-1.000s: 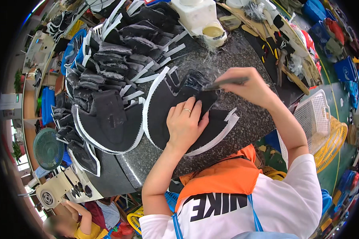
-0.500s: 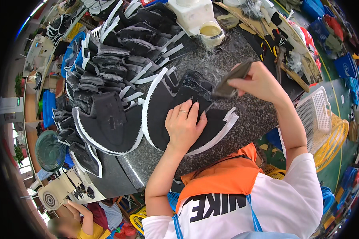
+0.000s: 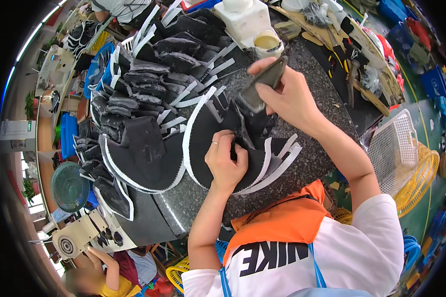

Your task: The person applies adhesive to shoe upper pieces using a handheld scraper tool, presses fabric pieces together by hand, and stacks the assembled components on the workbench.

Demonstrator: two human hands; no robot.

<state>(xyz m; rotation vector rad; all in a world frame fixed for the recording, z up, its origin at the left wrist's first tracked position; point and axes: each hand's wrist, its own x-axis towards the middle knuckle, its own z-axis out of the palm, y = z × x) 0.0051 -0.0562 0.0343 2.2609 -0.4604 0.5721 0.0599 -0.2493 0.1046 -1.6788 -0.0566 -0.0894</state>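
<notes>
While a cup [image 3: 275,51] holds yellowish liquid [image 3: 266,42], hands [image 3: 293,94] [image 3: 226,161] grip a dark tool [image 3: 262,86] (right) and black fabric [image 3: 201,131] (left).

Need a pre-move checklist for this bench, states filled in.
1. Right hand has a grip on the flat dark tool: ok.
2. Left hand is at the white-edged black piece: ok. Whether it pinches or only presses: cannot tell.
3. White edges meet at the piece's right side: not ok, two show apart there.
4. Cup is uncovered, with yellowish contents visible: ok.
5. Stack of black pieces is clear of both hands: ok.
6. Tool's underside is evenly coated: cannot tell, it is hidden.
</notes>
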